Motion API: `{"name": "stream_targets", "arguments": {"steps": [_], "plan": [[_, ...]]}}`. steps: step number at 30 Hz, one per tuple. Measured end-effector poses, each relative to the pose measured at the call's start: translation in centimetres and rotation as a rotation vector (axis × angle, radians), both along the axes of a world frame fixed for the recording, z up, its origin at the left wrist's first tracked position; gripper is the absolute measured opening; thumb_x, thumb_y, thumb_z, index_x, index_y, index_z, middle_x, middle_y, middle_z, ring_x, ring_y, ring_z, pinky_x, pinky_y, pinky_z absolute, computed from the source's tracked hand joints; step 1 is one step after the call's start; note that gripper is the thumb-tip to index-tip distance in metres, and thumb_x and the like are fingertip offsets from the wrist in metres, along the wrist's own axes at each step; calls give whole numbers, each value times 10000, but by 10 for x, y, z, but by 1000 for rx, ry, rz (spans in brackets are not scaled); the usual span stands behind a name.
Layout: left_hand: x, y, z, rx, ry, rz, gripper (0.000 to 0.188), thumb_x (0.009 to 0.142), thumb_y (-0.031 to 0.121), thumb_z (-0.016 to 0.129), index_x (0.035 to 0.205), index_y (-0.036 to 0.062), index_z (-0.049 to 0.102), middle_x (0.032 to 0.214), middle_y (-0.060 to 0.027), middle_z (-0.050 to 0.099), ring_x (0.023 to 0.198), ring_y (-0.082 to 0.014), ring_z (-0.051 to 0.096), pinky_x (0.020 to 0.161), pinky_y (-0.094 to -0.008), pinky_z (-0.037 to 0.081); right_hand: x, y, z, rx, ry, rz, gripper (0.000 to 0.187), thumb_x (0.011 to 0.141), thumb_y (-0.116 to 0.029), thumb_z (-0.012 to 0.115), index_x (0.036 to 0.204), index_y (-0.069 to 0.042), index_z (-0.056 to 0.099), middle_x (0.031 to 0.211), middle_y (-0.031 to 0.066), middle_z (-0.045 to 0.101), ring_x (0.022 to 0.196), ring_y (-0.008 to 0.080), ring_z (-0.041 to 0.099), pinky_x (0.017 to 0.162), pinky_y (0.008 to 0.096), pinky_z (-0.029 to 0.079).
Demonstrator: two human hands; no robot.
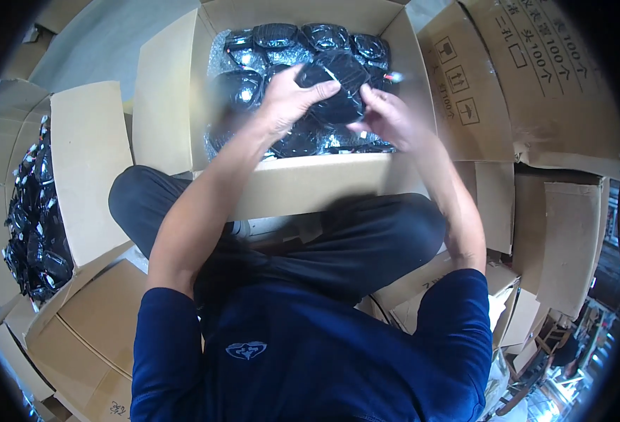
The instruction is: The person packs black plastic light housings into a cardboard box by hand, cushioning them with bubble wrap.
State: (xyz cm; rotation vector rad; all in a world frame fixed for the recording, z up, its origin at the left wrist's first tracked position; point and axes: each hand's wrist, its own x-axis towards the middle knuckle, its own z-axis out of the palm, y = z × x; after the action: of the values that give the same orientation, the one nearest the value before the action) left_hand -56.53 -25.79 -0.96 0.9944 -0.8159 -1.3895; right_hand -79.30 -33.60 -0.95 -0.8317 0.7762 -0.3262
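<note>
A glossy black rounded plastic unit (pixel 338 105), wrapped in clear film, is held above the open carton in front of me. My left hand (pixel 289 98) grips its left side, thumb lying across the top and fingers mostly hidden underneath. At its right edge is my right hand (pixel 392 119), slightly blurred, with the thumb and a finger closed against the rim. A small white and red connector (pixel 393 76) shows just beyond the unit. Below, the carton (pixel 310 179) holds several similar black units (pixel 243 88) in rows on bubble wrap (pixel 218 56).
At the left an open carton (pixel 88 169) is heaped with black film-wrapped parts (pixel 39 225). Large printed cartons (pixel 542 77) stand at the right, with an open carton (pixel 570 239) below them. A cardboard flap (pixel 92 330) lies at the lower left. My crossed legs press near the front carton.
</note>
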Motion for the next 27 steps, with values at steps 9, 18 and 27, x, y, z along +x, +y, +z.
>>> {"name": "stream_targets", "arguments": {"steps": [9,18,27], "plan": [[44,-34,50,-413,-918,-577,569,722,300,853,1168,-23,712,919,-141,739,855,-193,698,768,-338,556,44,15,114,-1183,431,448,740,788,-198,853,1428,-18,526,1207,167,684,1106,262,650,990,396,504],[174,46,149,-383,-1033,324,362,885,281,723,1129,13,725,1005,-143,750,931,-231,715,851,-365,574,-27,-22,-23,-782,554,272,742,935,-123,739,1524,100,346,1466,270,521,1271,293,591,1061,393,486],[581,377,138,874,-1725,1026,374,852,214,623,1141,-10,705,1184,-269,697,1124,-415,670,947,-483,533,23,-8,-76,-1076,796,382,620,987,-398,663,1345,102,577,1264,322,647,1193,401,648,1003,449,507]]}}
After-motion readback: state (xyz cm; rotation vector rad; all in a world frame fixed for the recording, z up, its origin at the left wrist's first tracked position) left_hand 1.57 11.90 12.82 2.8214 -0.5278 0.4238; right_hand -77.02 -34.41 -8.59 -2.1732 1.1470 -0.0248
